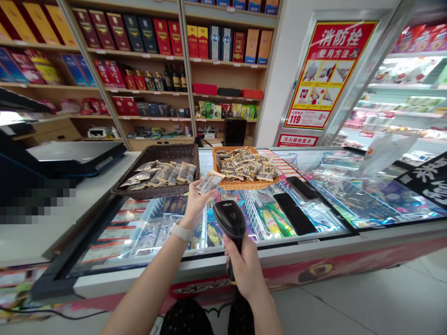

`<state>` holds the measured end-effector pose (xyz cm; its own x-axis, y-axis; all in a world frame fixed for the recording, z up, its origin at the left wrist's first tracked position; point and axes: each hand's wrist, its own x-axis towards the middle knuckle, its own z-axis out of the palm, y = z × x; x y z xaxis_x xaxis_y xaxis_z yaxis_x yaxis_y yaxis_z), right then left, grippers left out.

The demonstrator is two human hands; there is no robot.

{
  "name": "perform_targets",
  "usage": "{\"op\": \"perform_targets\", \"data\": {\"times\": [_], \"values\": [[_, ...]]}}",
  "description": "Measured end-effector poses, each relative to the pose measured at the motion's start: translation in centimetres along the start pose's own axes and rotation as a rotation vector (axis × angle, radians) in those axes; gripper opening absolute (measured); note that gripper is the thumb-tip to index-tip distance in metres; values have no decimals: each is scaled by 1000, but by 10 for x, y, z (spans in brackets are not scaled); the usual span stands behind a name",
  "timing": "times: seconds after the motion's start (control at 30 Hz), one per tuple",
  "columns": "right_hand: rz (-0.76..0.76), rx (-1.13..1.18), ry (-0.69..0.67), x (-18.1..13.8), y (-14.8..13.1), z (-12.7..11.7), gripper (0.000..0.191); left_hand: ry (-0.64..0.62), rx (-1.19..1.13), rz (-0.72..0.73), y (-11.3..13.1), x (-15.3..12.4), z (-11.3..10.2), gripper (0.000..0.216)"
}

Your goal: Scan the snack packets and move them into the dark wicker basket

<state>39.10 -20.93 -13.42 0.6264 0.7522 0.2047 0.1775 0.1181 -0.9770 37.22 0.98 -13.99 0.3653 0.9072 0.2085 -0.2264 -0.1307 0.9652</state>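
My left hand [196, 202] is closed on a small snack packet [210, 182], clear with pale ends, lifted above the glass lid of a chest freezer. My right hand [246, 263] grips the handle of a black barcode scanner [230, 217], its head pointing away from me and just right of the packet. Behind my left hand is a dark brown woven basket [153, 153] with similar packets lying in it. To its right stands an orange woven basket [244, 184] heaped with beige packets [247, 164] bearing dark printed characters.
Two black phones [295, 213] [302, 187] lie on the freezer glass [206, 251] at right. A flat dark scale-like device [78, 156] sits on the left counter. Shelves of boxed goods [226, 44] stand behind. A clear plastic bag [387, 151] rests at far right.
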Motion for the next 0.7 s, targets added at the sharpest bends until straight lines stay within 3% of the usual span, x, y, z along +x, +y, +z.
{"op": "perform_targets", "data": {"times": [0.07, 0.2, 0.43, 0.57, 0.7], "values": [[7, -8, 2, -1, 0, 3, 42, 5, -134, -97, -3, 0, -1, 54], [13, -47, 3, -3, 2, 6, 47, 80, -231, -98, -8, 2, -4, 35], [12, -75, -7, -2, 7, 7, 47, 99, -279, -195, 0, -4, -12, 46], [33, -72, -40, 0, 7, 7, 46, 14, -364, -194, 12, -11, -12, 62], [37, -87, -48, 0, 5, 9, 43, -42, -395, -153, 16, -15, -11, 48]]}}
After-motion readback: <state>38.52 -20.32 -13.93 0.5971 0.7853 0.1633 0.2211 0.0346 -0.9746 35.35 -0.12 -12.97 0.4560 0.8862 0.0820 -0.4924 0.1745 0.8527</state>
